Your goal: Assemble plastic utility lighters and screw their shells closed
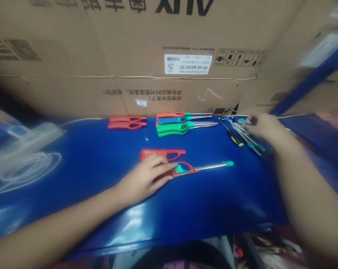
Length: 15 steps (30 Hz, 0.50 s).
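Observation:
My left hand [153, 173] grips a red utility lighter [190, 171] lying on the blue table. Its green trigger [182, 168] shows by my fingertips, and its metal tube [212, 166] points right with a green piece [229, 163] at the end. A red lighter casing half [176, 154] lies just behind that hand. At the right, my right hand [261, 127] is closed over a pile of small parts and metal tubes [243, 132]. Whatever is between its fingertips is too blurred to make out. A black and yellow screwdriver [235, 138] lies beside the pile.
Red casing halves [126, 125] and several lighters, including a green one [173, 129] and a blue one [171, 120], line the back. Behind stands a large cardboard box [129, 45]. A coiled white cable [37, 168] and power strip [31, 144] lie left; a blue post [309, 78] rises right.

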Tool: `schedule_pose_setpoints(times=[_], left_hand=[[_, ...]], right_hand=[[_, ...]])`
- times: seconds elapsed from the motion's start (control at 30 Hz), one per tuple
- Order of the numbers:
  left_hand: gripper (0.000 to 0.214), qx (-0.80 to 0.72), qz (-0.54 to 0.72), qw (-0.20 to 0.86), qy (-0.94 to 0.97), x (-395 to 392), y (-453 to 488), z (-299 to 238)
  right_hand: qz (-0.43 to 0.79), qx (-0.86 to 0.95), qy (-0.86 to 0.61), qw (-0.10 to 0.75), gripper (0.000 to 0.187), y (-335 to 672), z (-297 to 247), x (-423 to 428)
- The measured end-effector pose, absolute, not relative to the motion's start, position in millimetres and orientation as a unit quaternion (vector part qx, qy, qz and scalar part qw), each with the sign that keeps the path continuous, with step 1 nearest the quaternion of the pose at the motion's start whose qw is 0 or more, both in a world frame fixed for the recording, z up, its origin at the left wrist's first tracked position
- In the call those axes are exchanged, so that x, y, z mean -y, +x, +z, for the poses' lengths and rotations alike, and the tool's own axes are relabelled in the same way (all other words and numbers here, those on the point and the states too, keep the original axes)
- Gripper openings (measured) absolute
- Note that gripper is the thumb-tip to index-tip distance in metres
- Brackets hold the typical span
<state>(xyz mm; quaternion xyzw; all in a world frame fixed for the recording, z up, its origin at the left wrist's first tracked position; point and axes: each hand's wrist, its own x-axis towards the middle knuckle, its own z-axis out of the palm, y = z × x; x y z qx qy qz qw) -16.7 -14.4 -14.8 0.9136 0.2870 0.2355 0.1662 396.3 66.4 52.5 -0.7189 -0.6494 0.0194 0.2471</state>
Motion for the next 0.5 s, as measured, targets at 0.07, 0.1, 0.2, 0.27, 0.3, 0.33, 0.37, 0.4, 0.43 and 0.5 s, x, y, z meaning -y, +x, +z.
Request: schedule_pose_setpoints(times=[0.07, 0.1, 0.2, 0.27, 0.3, 0.33, 0.37, 0.4, 0.43, 0.5], left_hand=[[0.034, -0.293, 0.235, 0.178, 0.909, 14, -15, -15], [0.035, -0.296, 0.231, 0.183, 0.908, 14, -15, -15], [0.046, -0.31, 0.223, 0.195, 0.903, 15, -13, -14], [0.051, -0.32, 0.239, 0.195, 0.896, 16, -13, -13], [0.052, -0.323, 0.253, 0.192, 0.892, 17, -12, -13], [0.052, -0.323, 0.267, 0.188, 0.888, 17, -12, -13], [0.051, -0.32, 0.282, 0.183, 0.886, 17, -12, -12], [0.05, -0.315, 0.294, 0.179, 0.885, 17, -12, -11], [0.049, -0.308, 0.302, 0.18, 0.884, 17, -12, -10], [0.046, -0.289, 0.313, 0.19, 0.884, 17, -12, -8]], right_hand=[[0.035, 0.647, -0.719, 0.251, 0.023, 370, 62, -58], [0.065, 0.655, -0.705, 0.262, 0.021, 355, 64, -53], [0.282, 0.666, -0.58, 0.376, 0.029, 309, 58, -36], [0.357, 0.696, -0.489, 0.386, 0.03, 281, 47, -21], [0.374, 0.712, -0.461, 0.374, 0.026, 268, 41, -14], [0.376, 0.728, -0.433, 0.374, 0.022, 257, 35, -6], [0.367, 0.752, -0.406, 0.368, 0.018, 248, 30, 1], [0.349, 0.775, -0.387, 0.357, 0.014, 241, 26, 7], [0.318, 0.802, -0.365, 0.351, 0.01, 236, 23, 12], [0.254, 0.861, -0.298, 0.325, 0.009, 232, 18, 18]])
